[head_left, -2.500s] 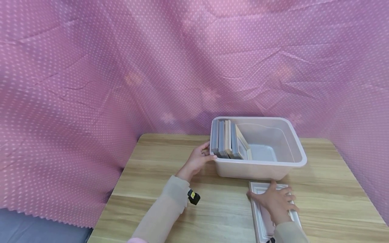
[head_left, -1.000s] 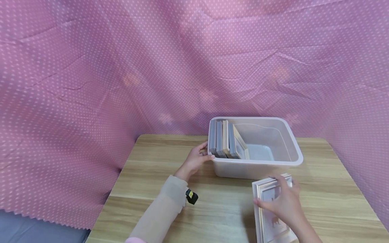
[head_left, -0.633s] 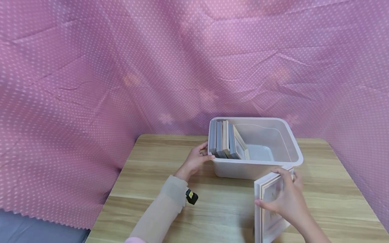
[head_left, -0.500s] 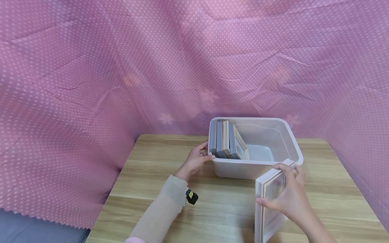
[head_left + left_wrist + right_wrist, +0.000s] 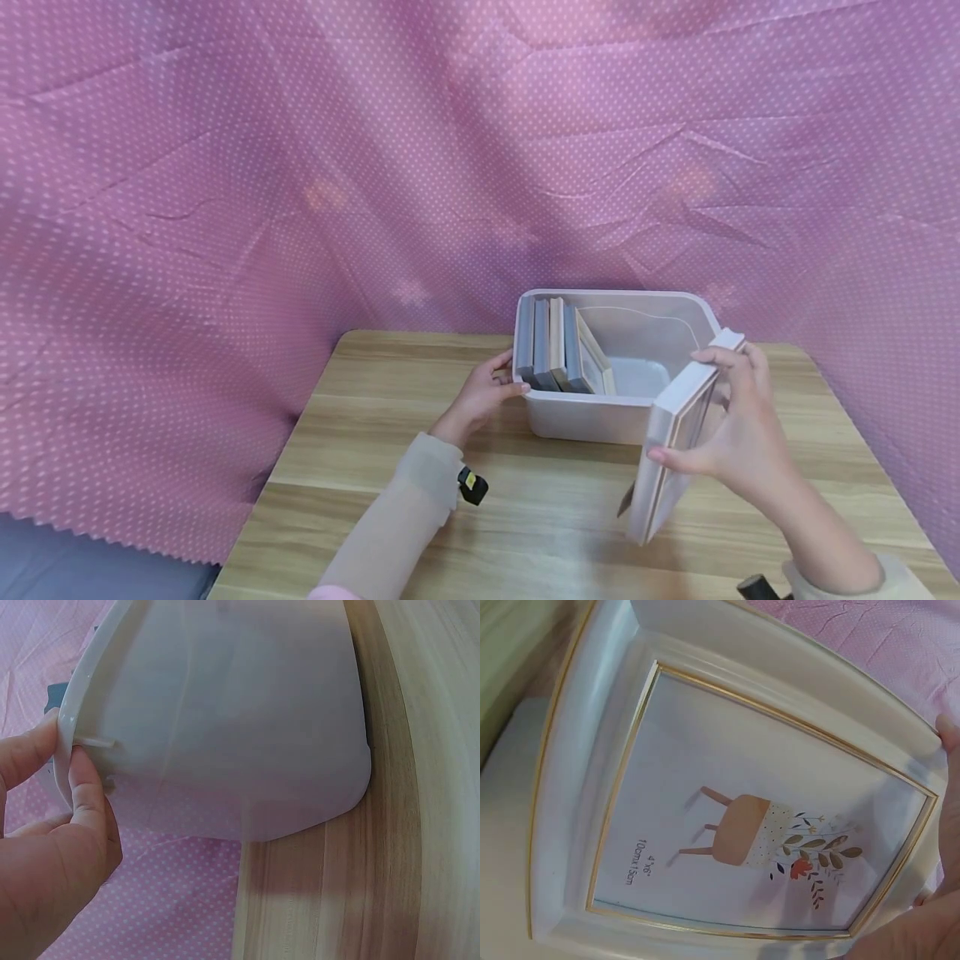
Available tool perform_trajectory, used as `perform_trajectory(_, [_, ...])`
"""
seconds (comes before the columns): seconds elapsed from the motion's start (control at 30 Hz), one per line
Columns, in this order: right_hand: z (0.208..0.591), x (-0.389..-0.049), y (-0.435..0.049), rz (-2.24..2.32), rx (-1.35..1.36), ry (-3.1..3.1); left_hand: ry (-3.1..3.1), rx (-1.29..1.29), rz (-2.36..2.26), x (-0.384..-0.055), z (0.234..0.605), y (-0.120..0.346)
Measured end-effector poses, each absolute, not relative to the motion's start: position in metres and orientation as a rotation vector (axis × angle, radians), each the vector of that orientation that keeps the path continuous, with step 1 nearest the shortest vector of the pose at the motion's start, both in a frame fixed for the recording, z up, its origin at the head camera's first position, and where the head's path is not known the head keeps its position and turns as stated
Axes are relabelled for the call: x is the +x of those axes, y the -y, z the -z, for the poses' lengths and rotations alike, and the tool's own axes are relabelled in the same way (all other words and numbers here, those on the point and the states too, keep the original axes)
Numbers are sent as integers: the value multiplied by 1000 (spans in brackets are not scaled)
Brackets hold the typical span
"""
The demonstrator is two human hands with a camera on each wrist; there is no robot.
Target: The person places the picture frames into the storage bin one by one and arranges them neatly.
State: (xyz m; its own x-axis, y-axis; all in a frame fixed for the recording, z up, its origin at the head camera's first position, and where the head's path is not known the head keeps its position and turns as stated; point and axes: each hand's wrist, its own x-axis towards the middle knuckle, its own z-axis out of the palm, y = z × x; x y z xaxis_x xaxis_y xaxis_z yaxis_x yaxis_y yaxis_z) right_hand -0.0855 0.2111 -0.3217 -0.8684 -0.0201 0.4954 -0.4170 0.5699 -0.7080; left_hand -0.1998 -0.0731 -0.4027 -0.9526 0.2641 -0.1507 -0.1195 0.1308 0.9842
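Note:
My right hand grips a white picture frame by its edges, thumb on the near side and fingers over the top. The frame is held on edge above the table, in front of the right part of a white plastic bin. In the right wrist view its gold-trimmed front shows a print of a stool-like planter with flowers. My left hand pinches the bin's left rim between thumb and fingers, also plain in the left wrist view. Inside the bin, several picture frames stand on edge at the left, the rightmost one leaning.
The bin stands on a wood-grain table near its back edge. Pink dotted cloth hangs behind and on both sides. The bin's bare floor shows right of the stored frames. A flap sticks out behind the held frame.
My right hand has taken up the picture frame lying on the table, turned it on edge and lifted it toward the bin's right side. The left hand stays on the rim.

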Motion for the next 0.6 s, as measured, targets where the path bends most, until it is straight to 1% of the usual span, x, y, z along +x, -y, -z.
perform_trajectory(0.17, [305,-96,-214,-1234,357,2348,-2116,143,-1900,-201,404,74])
perform_trajectory(0.4, [292,-120,-218,-1213,420,2257,-2123,108,-1938,-217,435,73])
perform_trajectory(0.6, [282,-138,-217,-1190,418,2195,-2128,105,-1933,-217,435,73])
